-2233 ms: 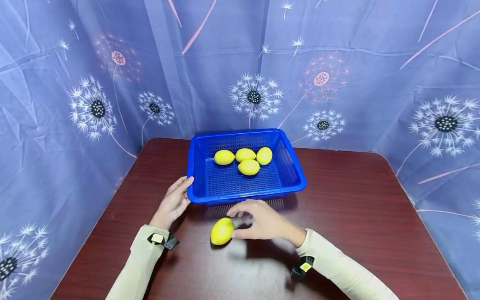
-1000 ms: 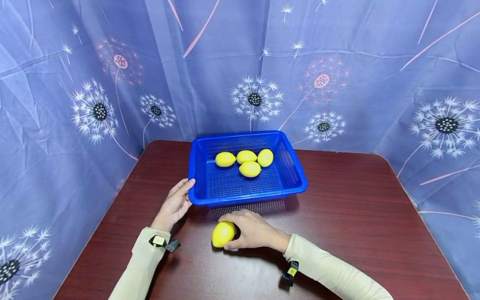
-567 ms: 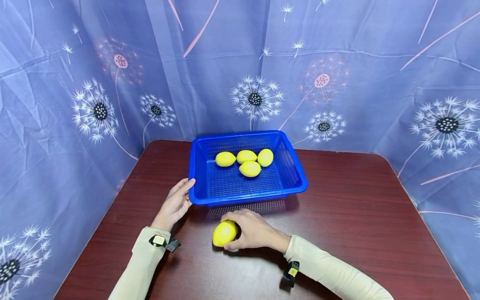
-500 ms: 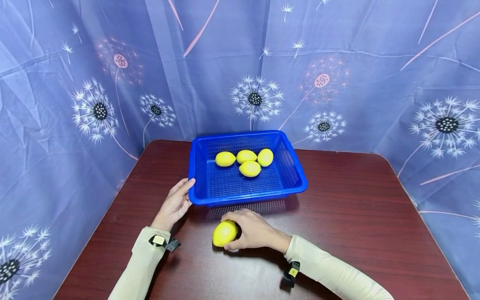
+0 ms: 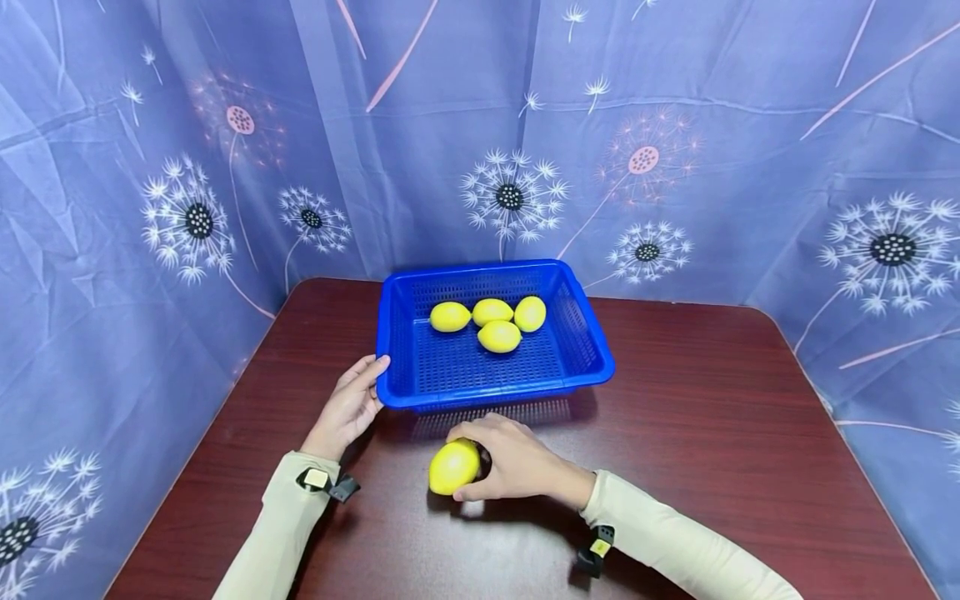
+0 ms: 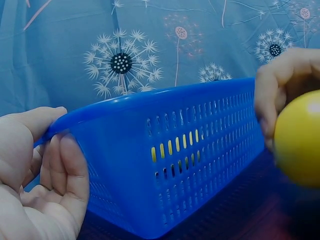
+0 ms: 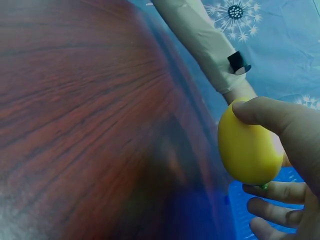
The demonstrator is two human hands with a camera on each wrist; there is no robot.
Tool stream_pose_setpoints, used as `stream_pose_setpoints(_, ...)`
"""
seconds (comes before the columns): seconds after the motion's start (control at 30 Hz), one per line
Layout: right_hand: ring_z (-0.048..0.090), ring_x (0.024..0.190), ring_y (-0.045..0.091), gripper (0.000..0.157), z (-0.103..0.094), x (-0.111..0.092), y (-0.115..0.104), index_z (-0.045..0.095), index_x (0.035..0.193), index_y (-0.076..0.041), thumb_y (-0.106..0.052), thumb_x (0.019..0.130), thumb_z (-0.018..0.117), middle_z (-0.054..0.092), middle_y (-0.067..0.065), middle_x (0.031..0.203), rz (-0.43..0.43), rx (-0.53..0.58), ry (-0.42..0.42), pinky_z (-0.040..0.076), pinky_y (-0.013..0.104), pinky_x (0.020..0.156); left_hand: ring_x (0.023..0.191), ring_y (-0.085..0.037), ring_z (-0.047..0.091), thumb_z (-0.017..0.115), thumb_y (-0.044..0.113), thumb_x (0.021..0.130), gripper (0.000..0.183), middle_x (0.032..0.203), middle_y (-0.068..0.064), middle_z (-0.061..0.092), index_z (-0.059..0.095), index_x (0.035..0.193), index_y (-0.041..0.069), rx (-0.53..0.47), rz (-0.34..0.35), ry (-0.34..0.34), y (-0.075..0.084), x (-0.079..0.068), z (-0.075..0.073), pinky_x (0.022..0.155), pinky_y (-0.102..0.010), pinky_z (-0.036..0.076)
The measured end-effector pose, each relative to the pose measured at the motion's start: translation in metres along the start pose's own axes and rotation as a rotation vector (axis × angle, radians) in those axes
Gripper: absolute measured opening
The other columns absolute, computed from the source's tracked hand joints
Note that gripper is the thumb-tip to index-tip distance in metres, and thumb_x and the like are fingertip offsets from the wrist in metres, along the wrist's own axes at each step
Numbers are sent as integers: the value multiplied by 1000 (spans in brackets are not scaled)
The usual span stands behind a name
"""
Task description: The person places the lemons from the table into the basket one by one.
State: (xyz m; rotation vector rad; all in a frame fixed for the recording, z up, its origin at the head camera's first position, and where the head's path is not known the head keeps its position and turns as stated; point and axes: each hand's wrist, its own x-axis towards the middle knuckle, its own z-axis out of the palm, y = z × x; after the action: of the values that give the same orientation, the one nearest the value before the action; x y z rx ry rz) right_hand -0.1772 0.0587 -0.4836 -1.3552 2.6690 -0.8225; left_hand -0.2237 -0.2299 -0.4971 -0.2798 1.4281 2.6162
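My right hand [image 5: 517,460] holds a yellow lemon [image 5: 453,468] between thumb and fingers, in front of the blue plastic basket [image 5: 495,390]. In the right wrist view the thumb lies across the top of this lemon [image 7: 247,145], and its green stem end shows beside a fingertip. My left hand [image 5: 348,408] grips the basket's near left corner. The left wrist view shows the left thumb over the rim and the other fingers [image 6: 75,160] curled beneath it. Several more lemons [image 5: 498,337] lie grouped towards the back inside the basket.
The basket stands near the back of a dark red-brown wooden table [image 5: 697,400]. Behind and at both sides hangs a blue curtain [image 5: 420,192] with dandelion prints. Each sleeved wrist wears a black strap [image 5: 596,552].
My right hand first reached beside the lemon, then closed its fingers round it. Since half a second ago hand and lemon have shifted slightly right and up. The left hand keeps its hold on the basket.
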Motion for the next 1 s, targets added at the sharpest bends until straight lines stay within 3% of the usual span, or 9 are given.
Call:
stream_pose_setpoints(0.47, 58, 92, 10, 62, -36, -7, -19, 65, 122, -34, -59, 70, 87, 67, -19, 109, 45, -27, 25, 46, 26, 70, 74, -8, 70, 56, 15, 107, 9, 90, 3, 72, 64, 102, 16, -2, -2, -5, -2, 1, -1, 72, -25, 59)
stream_pose_setpoints(0.87, 58, 98, 7, 65, -71, 2, -22, 65, 125, -30, -59, 71, 87, 67, -19, 113, 11, -22, 74, 50, 28, 77, 74, -9, 70, 55, 14, 107, 13, 89, 2, 73, 66, 100, 17, -9, 4, -19, -1, 1, -1, 72, -26, 59)
stream_pose_setpoints(1.0, 62, 99, 12, 65, -80, 9, -19, 66, 125, -28, -57, 72, 88, 68, -16, 114, -13, -5, 96, 51, 31, 79, 75, -10, 71, 55, 14, 107, 12, 90, 2, 73, 65, 100, 16, -7, 3, -21, 0, 1, -2, 73, -26, 59)
